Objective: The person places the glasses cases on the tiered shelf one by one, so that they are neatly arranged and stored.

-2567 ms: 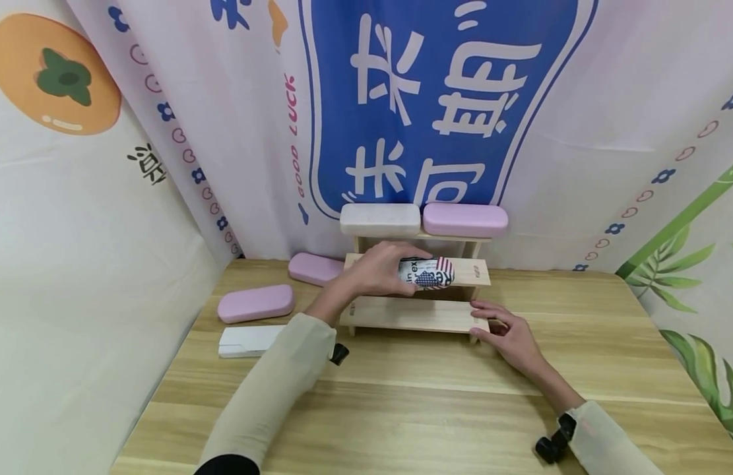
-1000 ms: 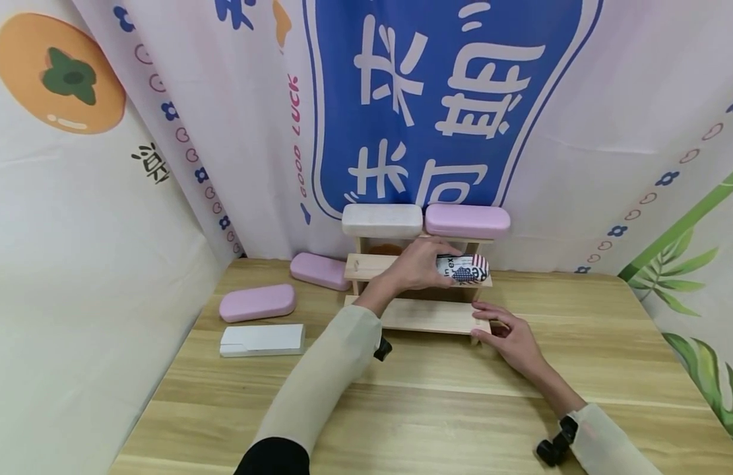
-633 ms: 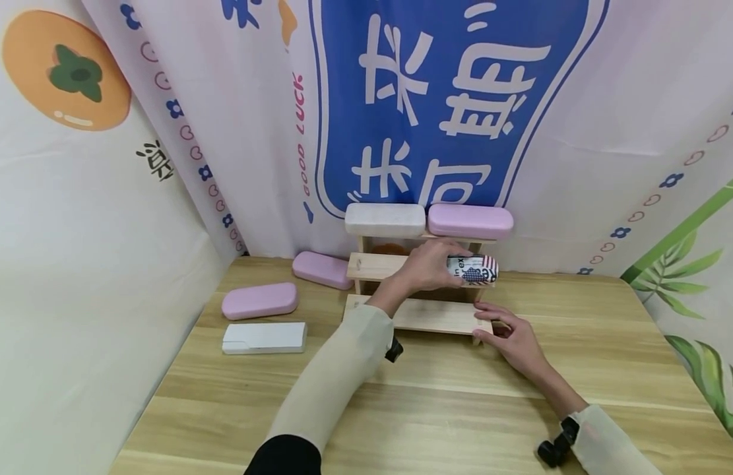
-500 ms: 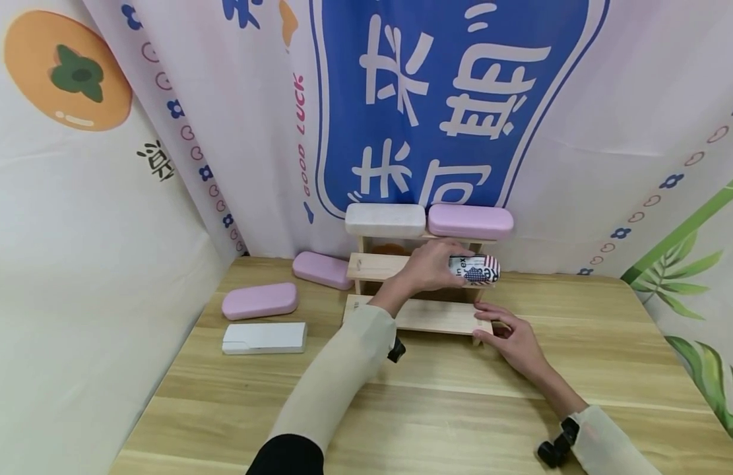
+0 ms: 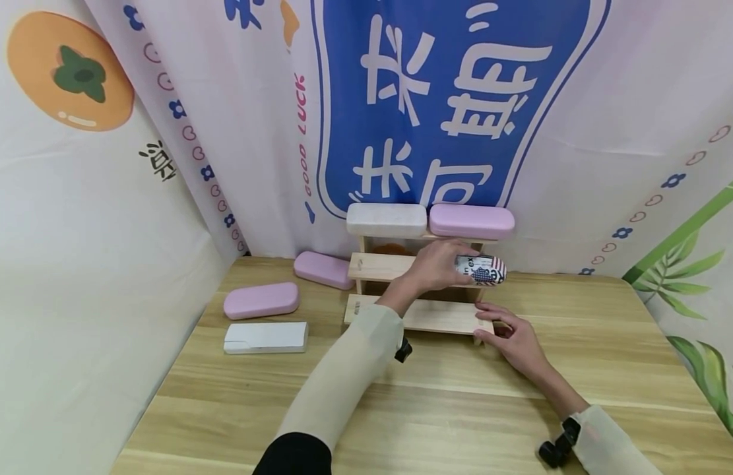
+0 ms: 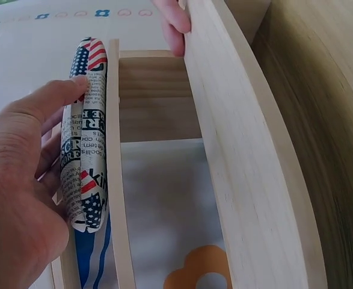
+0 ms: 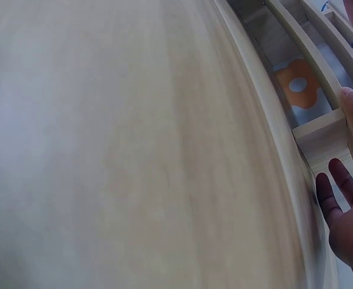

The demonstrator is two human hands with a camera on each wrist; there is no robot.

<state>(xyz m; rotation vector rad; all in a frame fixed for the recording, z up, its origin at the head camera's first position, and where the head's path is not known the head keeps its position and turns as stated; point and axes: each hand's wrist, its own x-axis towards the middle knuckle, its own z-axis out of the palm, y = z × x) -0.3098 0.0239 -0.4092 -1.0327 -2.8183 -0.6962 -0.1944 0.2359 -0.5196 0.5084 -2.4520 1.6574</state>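
My left hand [image 5: 440,266] grips a glasses case [image 5: 483,270] with a newsprint and flag pattern, at the right end of the middle tier of a three-tier wooden display rack [image 5: 443,316]. In the left wrist view, the thumb and fingers hold the patterned glasses case [image 6: 86,138] from its sides along the shelf board; whether it rests on the board I cannot tell. My right hand [image 5: 511,336] holds the right end of the lowest tier, thumb at the front edge and fingers on top. On the top tier lie a white glasses case [image 5: 386,220] and a pink one [image 5: 472,221].
Left of the rack, two pink glasses cases [image 5: 262,300] and a white oblong case [image 5: 266,338] lie on the wooden table [image 5: 437,415]. A printed curtain [image 5: 568,178] hangs right behind the rack.
My left hand has carried the patterned glasses case rightward along the middle tier, from near its centre to its right end. The right hand has stayed on the lowest tier.
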